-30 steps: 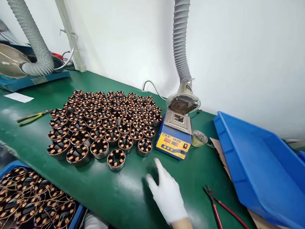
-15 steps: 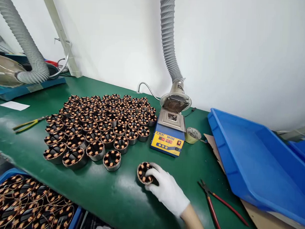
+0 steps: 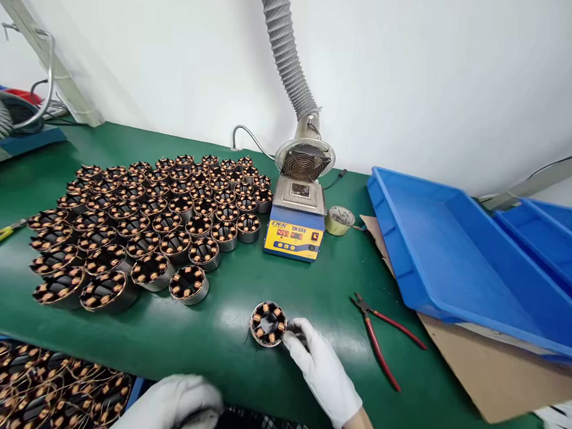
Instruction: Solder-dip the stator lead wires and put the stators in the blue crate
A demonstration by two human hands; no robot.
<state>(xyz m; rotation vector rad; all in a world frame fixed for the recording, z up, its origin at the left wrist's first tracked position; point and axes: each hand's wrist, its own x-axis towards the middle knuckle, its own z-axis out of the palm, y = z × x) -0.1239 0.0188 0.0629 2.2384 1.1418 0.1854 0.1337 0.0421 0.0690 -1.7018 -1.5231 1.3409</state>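
One motor stator (image 3: 268, 324), a metal ring with copper coils inside, stands face up on the green table. My right hand (image 3: 320, 369), in a white glove, has its thumb and fingers against the ring's right side and grips it there. At the bottom edge my left hand (image 3: 171, 404), also gloved, is slightly blurred and cut off by the frame. Its fingers are curved with a dark gap between them, and I see nothing held. Rows of similar stators (image 3: 190, 284) stand to the left.
Behind stands a blue and yellow solder pot (image 3: 292, 236) beneath a fume hose (image 3: 286, 52), beside a small tub (image 3: 339, 221). Red-handled cutters (image 3: 379, 349) lie at right, near a blue tray (image 3: 454, 245) over cardboard (image 3: 486, 384). A lower-left bin holds stators with loose wires (image 3: 50, 388).
My right hand has brought the stator nearer to me and shifted from over its opening to its right side. My left hand has risen into view. The camera has turned right.
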